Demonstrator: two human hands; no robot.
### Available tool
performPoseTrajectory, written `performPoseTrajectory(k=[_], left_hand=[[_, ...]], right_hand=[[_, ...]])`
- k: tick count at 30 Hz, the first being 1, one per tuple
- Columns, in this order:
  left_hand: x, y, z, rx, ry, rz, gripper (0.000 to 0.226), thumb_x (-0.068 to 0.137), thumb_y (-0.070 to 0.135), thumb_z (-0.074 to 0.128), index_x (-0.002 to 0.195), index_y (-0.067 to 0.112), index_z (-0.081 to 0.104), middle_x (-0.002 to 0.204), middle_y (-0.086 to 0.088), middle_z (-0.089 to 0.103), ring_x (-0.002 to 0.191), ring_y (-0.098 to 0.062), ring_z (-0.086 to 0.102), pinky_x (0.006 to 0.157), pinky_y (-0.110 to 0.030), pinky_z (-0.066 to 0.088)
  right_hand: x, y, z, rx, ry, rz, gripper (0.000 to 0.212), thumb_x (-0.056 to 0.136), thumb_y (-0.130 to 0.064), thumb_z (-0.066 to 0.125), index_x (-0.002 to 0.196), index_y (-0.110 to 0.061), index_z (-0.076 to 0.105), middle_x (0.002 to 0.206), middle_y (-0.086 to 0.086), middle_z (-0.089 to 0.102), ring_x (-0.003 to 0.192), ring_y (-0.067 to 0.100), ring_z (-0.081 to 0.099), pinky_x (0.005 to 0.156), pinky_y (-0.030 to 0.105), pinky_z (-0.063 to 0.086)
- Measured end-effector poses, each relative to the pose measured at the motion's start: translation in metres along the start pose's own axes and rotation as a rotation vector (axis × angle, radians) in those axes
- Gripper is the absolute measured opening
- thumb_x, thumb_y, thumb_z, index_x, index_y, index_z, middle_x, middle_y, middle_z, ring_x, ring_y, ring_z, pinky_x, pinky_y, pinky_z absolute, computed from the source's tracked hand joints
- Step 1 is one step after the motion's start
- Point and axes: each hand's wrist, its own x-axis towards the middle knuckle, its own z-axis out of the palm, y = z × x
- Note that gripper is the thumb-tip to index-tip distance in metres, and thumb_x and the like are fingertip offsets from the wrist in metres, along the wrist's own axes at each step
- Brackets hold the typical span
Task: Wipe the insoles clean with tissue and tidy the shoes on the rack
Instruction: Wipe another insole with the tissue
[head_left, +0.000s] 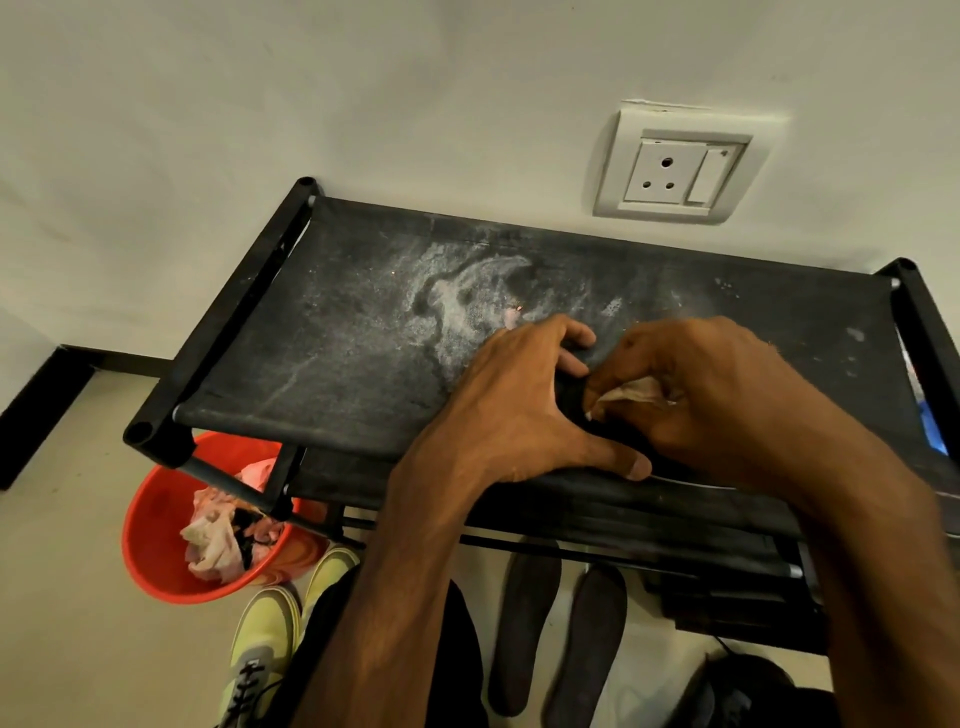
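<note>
— What is lying nearest, in front of the rack (234, 322)?

— A pair of yellow shoes (265, 639) is sitting on the floor before its left end, and two dark insoles (524, 623) are lying side by side before its middle. A red bucket (156, 525) is standing under its left corner, holding crumpled used tissues (213, 540).

— And the hands?

— Both are working on the rack's top shelf (337, 353), right of its middle. The left hand (514, 405) is spreading flat, thumb out, pressing on a dark piece (571, 410) I cannot make out. The right hand (701, 395) is curling round a tissue (631, 392), holding it against that piece.

— Beyond them?

— Pale dust (457, 301) is smearing the shelf's middle, and a white wall socket (675, 166) is sitting above the rack's back edge.
</note>
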Motion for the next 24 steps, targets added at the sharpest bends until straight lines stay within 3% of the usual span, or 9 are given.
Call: performPoseTrajectory(k=[5,10,14,19,24], left_hand=[[0.000,0.000,0.001,0.003,0.003,0.001,0.104,0.046,0.059,0.095,0.137,0.035,0.049,0.115,0.021,0.060,0.113,0.001,0.053,0.085,-0.014,0.040],[0.001,-0.001,0.000,-0.005,0.005,-0.003,0.103,0.046,0.060,0.095,0.135,0.036,0.050,0.114,0.022,0.060,0.111,0.004,0.053,0.083,-0.012,0.038],[0.001,0.000,0.000,0.000,-0.003,-0.002,0.105,0.046,0.060,0.095,0.137,0.035,0.049,0.116,0.021,0.060,0.112,0.002,0.053,0.081,-0.012,0.037],[0.001,-0.001,0.000,-0.002,0.005,0.002,0.104,0.046,0.059,0.096,0.136,0.035,0.050,0.114,0.021,0.061,0.111,0.003,0.053,0.082,-0.012,0.038],[0.000,0.000,0.000,-0.008,-0.005,0.001,0.106,0.046,0.058,0.096,0.137,0.034,0.050,0.117,0.020,0.061,0.109,0.004,0.054,0.079,-0.010,0.037]], right_hand=[[0.002,0.008,0.002,0.005,0.110,0.061,0.017,0.084,-0.035,0.076,0.092,-0.050,0.075,0.104,-0.019,0.072,0.093,0.014,0.067,0.079,0.046,0.059],[-0.002,0.005,-0.003,0.067,-0.026,-0.028,0.020,0.078,-0.044,0.070,0.094,-0.056,0.071,0.103,-0.021,0.070,0.095,0.009,0.066,0.081,0.044,0.058],[0.001,0.013,-0.001,0.055,0.069,0.040,0.018,0.081,-0.038,0.077,0.089,-0.053,0.074,0.102,-0.020,0.072,0.093,0.011,0.067,0.080,0.044,0.060],[-0.002,0.007,-0.004,0.087,-0.035,-0.030,0.020,0.076,-0.044,0.068,0.092,-0.054,0.073,0.102,-0.022,0.070,0.094,0.008,0.066,0.081,0.043,0.059],[0.000,0.014,-0.002,0.122,0.022,0.010,0.015,0.078,-0.043,0.072,0.089,-0.054,0.073,0.103,-0.020,0.071,0.093,0.009,0.067,0.081,0.042,0.060]])
